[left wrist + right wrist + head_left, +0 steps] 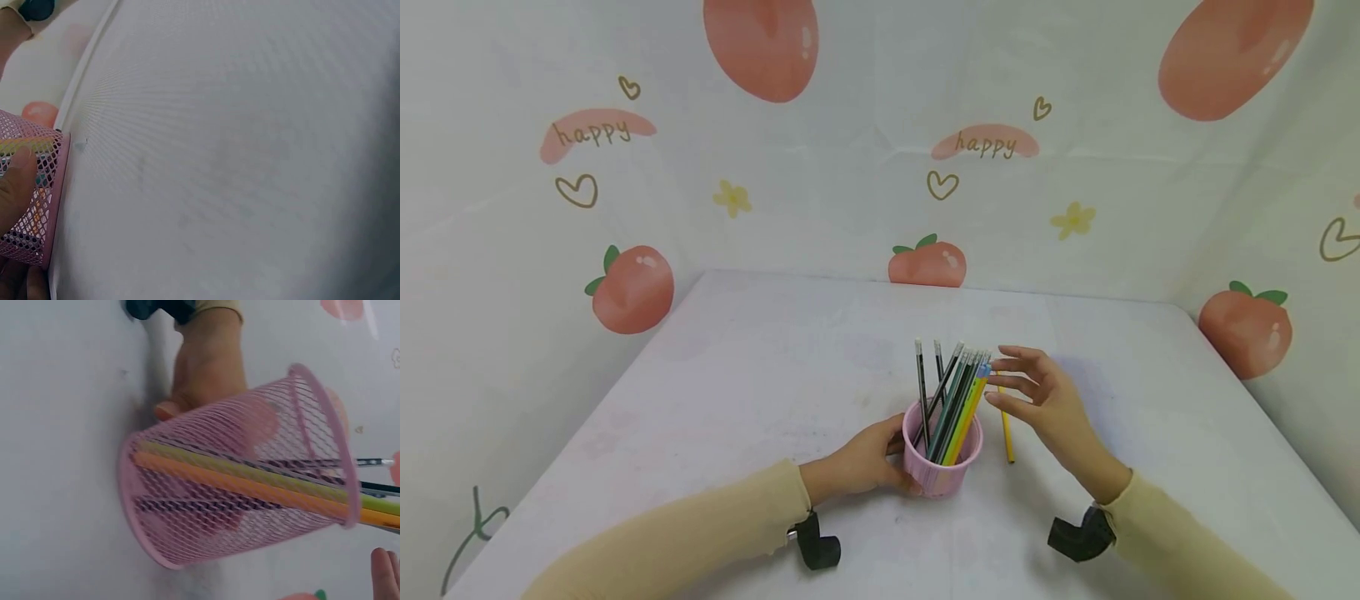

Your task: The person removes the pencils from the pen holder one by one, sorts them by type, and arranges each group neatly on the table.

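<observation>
A pink mesh pencil cup stands upright on the table, with several pencils leaning in it, black, green and yellow. My left hand grips the cup from its left side; its thumb lies against the mesh in the left wrist view. My right hand is raised just right of the pencil tops, its fingers spread and loosely bent, holding nothing that I can see. Beside the cup, partly behind the right fingers, is a yellow pencil. Only the right fingertips show in the right wrist view.
The white table spreads out around the cup. Behind and beside it hangs a pale cloth printed with peaches, hearts and flowers. A black wrist camera is strapped below the right hand, another below the left.
</observation>
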Available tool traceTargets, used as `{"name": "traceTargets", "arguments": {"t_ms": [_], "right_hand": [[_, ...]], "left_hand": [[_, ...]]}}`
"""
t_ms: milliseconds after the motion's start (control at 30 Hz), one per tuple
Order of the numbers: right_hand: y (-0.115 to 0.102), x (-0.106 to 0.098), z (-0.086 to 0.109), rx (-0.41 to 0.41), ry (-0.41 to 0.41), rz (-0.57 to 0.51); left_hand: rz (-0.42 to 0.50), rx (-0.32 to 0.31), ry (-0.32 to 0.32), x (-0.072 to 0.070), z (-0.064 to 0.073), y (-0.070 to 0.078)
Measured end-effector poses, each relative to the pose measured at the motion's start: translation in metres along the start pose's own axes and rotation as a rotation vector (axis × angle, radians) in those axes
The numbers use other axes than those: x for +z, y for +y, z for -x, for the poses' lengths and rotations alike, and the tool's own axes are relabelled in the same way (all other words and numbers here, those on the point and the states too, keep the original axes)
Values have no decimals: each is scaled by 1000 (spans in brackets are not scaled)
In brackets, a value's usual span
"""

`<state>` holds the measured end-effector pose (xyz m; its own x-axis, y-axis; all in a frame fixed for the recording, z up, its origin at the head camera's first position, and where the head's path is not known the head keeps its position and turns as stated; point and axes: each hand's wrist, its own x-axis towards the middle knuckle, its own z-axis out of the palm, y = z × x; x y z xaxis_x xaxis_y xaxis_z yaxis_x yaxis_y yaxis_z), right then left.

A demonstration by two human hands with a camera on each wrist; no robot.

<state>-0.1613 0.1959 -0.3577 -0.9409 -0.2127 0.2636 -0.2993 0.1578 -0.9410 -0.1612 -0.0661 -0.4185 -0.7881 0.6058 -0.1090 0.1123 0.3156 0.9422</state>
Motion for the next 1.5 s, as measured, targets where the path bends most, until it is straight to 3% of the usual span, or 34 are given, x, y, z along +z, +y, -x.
{"name": "traceTargets", "arguments": {"t_ms": [267,933,1267,1500], "right_hand": [[8,15,6,-46,-13,-49],[3,21,3,91,21,16],[-2,15,3,27,8,-62],[-20,2,-6,-40,23,-158]], "left_hand": [[13,18,-9,0,0,0],[17,22,-11,0,0,0],[28,24,-3,0,0,-2],[29,34,-4,0,0,-2]]}}
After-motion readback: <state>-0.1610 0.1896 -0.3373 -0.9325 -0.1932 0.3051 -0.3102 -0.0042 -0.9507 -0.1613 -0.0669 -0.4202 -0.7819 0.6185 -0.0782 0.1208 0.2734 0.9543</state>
